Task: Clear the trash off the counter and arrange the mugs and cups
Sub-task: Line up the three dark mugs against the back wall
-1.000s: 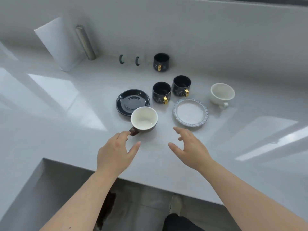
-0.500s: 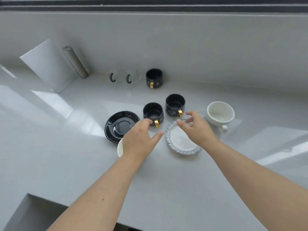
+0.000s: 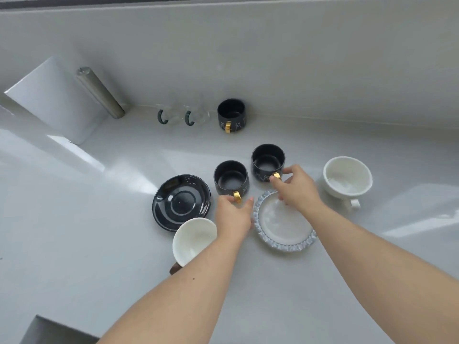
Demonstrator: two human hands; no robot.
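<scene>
Three black mugs with gold handles stand on the grey counter (image 3: pixel 99 244): one at the back wall (image 3: pixel 231 115), one in the middle (image 3: pixel 231 177), one to its right (image 3: pixel 267 161). My left hand (image 3: pixel 233 216) reaches the middle mug's handle, forefinger and thumb on either side, the thumb slightly off it. My right hand (image 3: pixel 296 188) pinches the right mug's gold handle. A white-lined brown cup (image 3: pixel 193 240) sits partly under my left forearm. A white cup (image 3: pixel 347 176) stands at the right, and two glass cups with green handles (image 3: pixel 185 116) at the back.
A black saucer (image 3: pixel 181 202) lies left of the middle mug. A white plate with a blue frilled rim (image 3: pixel 283 227) lies under my right wrist. A metal towel holder (image 3: pixel 99 91) with a white sheet (image 3: pixel 54 103) leans in the back left corner.
Both hands have moved forward from the counter's front to the two black mugs. The right hand has closed on a gold handle; the left has reached the other handle.
</scene>
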